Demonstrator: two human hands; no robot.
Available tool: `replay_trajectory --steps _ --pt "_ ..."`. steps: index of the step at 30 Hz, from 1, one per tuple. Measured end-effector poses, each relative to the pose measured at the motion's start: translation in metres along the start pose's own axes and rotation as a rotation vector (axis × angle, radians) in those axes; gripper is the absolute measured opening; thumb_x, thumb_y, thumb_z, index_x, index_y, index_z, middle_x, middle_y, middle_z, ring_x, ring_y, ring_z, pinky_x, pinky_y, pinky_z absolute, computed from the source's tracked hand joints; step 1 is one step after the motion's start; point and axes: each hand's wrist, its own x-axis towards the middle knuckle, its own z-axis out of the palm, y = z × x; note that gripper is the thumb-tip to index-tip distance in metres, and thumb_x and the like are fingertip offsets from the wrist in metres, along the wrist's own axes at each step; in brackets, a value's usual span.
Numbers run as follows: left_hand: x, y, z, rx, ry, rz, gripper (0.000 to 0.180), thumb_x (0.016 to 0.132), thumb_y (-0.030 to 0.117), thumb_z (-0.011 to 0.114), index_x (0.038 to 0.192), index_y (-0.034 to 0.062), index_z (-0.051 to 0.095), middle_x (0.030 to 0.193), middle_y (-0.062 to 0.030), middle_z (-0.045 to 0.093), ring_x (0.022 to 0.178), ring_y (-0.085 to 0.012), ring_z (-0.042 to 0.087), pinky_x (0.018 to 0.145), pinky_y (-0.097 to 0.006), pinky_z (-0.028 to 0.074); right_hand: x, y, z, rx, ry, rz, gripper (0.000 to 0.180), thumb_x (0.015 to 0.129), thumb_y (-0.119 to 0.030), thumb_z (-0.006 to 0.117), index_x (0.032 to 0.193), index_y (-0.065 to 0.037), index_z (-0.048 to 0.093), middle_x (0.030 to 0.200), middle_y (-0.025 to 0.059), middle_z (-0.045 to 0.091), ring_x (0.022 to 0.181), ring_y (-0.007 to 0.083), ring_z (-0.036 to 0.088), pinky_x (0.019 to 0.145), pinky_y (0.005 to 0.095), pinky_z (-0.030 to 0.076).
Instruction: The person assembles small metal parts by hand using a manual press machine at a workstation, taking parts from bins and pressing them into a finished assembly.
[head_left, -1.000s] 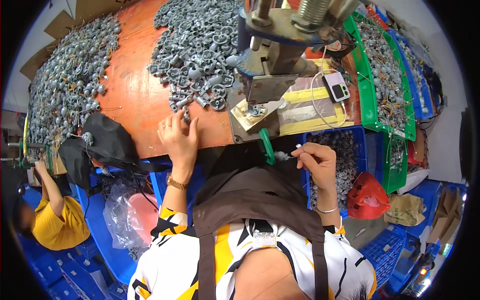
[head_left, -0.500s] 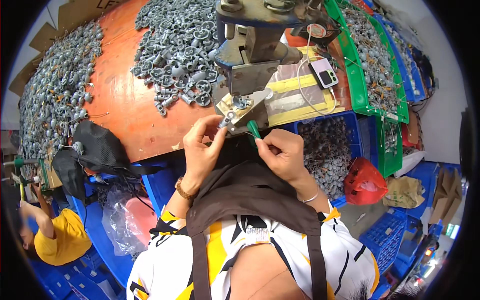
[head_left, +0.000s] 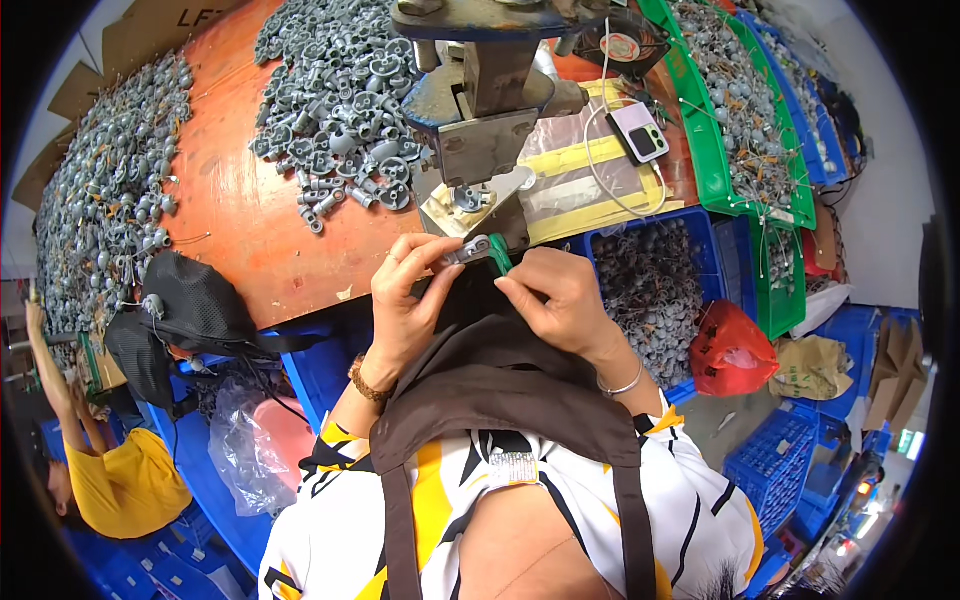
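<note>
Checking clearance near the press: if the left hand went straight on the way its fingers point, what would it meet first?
Probably the press's tan fixture plate with a grey part on it, just beyond the left hand; depth is unclear.

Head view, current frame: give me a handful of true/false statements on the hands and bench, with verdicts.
1. The left hand pinches a small grey part. True.
2. The right hand rests in the blue crate. False: it is up beside the left hand, holding a green tool against the grey part.
3. Loose grey parts lie heaped on the orange bench. True.
4. The phone lies on the floor. False: it lies on the bench beside the metal press.
</note>
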Motion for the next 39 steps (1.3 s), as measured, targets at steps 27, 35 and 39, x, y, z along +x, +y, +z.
replay_trajectory --steps 27,35,39 --pt "-0.002 0.009 0.009 -0.454 0.059 -0.137 0.025 0.074 -0.006 0.071 0.098 -0.0006 0.066 0.086 -0.0065 0.059 0.074 -0.0138 0.06 0.066 -0.024 0.049 -0.002 -0.003 -0.004 0.175 0.02 0.124 0.009 0.075 -0.002 0.067 0.069 0.0 0.061 0.058 0.0078 0.049 0.049 0.0204 0.048 0.046 0.0306 0.035" --pt "0.003 0.015 0.005 0.102 -0.022 0.36 0.031 0.069 -0.009 0.071 0.098 0.0032 0.07 0.086 -0.0077 0.063 0.075 -0.0189 0.062 0.064 -0.026 0.051 -0.008 0.005 -0.002 1.034 -0.173 0.81 0.024 0.094 -0.021 0.057 0.084 0.0 0.065 0.068 0.004 0.061 0.051 0.0045 0.045 0.046 0.0185 0.034" --pt "0.002 0.014 0.009 0.073 -0.073 0.501 0.03 0.068 -0.012 0.067 0.095 0.0018 0.07 0.087 -0.0088 0.064 0.075 -0.0214 0.064 0.064 -0.028 0.052 -0.005 0.0 0.005 1.358 -0.037 0.92 0.021 0.093 -0.024 0.059 0.099 -0.004 0.061 0.066 0.0013 0.059 0.047 0.0018 0.044 0.044 0.0149 0.031"
